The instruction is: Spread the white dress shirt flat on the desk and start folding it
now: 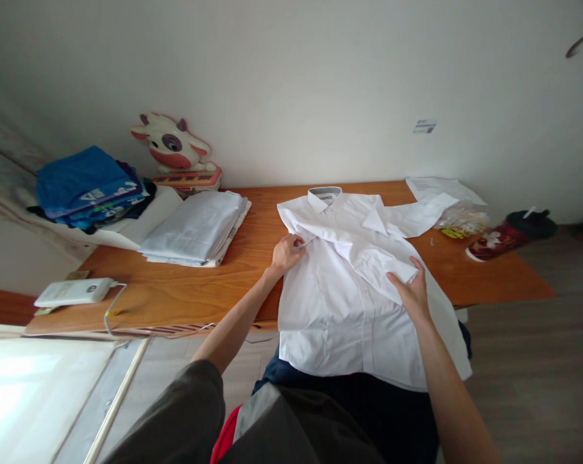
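Observation:
A white dress shirt (342, 309) lies front up across the wooden table, its collar toward the wall and its hem hanging over the front edge toward my lap. One sleeve runs diagonally over the chest; the other stretches out to the right, folded near the shoulder. My left hand (289, 252) pinches the shirt fabric at its left side, below the armpit. Over the right part of the shirt, my right hand (412, 290) grips the cuff end of the diagonal sleeve between thumb and fingers.
Folded pale cloths (197, 225) are stacked to the left, beside a box with a blue garment (86, 183). A cow-shaped toy keyboard (175, 151) leans on the wall. A white device (76, 292) with a cable sits front left. At right are a plastic bag (460, 221) and a dark red cup (507, 237).

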A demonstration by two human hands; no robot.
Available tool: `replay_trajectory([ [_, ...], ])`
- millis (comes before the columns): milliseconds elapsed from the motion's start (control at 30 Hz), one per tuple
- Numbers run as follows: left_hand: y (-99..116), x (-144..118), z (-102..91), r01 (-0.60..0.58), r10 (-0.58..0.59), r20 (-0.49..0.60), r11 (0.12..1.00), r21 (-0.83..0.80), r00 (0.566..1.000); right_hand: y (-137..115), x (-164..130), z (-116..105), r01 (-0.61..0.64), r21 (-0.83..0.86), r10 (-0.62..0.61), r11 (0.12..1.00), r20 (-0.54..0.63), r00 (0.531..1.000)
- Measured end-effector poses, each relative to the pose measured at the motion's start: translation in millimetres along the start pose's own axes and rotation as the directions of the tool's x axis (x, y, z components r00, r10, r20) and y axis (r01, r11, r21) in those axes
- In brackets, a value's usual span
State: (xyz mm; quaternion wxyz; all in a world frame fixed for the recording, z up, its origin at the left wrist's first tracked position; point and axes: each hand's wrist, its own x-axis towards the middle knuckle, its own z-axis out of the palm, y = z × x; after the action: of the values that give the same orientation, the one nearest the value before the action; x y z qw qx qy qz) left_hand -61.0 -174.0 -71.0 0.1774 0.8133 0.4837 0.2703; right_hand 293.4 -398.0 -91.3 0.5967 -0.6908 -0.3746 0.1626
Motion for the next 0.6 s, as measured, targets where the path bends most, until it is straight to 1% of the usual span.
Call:
replay_trajectory([
  [33,0.6,-0.4,0.0,-0.008,0.008,-0.008,1.0,0.005,1.0,-0.1,0.2,-0.3,0.014,-0.017,-0.014,1.0,-0.004,1.0],
  [100,1.3,-1.2,-0.1,-0.015,0.016,-0.022,1.0,0.017,1.0,0.7,1.1,-1.2,0.016,-0.034,-0.015,0.999,0.025,1.0],
  [200,0.3,-1.6,-0.8,0.003,-0.001,-0.048,0.999,0.04,0.999,4.0,2.5,-2.2,-0.004,0.01,0.003,1.0,0.071,0.997],
  [300,-2.0,-1.8,-1.9,0.022,-0.018,-0.059,0.998,0.063,0.998,5.7,2.9,-2.3,-0.004,0.029,0.003,1.0,0.038,0.999],
  [400,-7.7,-4.3,-6.8,-0.007,0.01,-0.026,0.996,0.084,1.0,4.8,3.4,-3.1,-0.023,0.064,0.022,0.998,0.017,1.0],
  [500,-23.6,-10.2,-22.2,-0.057,0.056,0.018,0.993,0.101,0.998,4.6,6.7,-6.6,-0.134,0.134,0.129,0.982,0.04,0.991],
  [567,-41.1,-15.4,-37.8,-0.072,0.07,0.026,0.991,0.111,0.997,4.4,9.6,-9.8,-0.228,0.146,0.219,0.963,0.078,0.973],
  [600,-51.0,-18.0,-45.9,-0.078,0.075,0.026,0.99,0.116,0.997,3.4,10.6,-11.0,-0.256,0.137,0.244,0.957,0.102,0.964],
])
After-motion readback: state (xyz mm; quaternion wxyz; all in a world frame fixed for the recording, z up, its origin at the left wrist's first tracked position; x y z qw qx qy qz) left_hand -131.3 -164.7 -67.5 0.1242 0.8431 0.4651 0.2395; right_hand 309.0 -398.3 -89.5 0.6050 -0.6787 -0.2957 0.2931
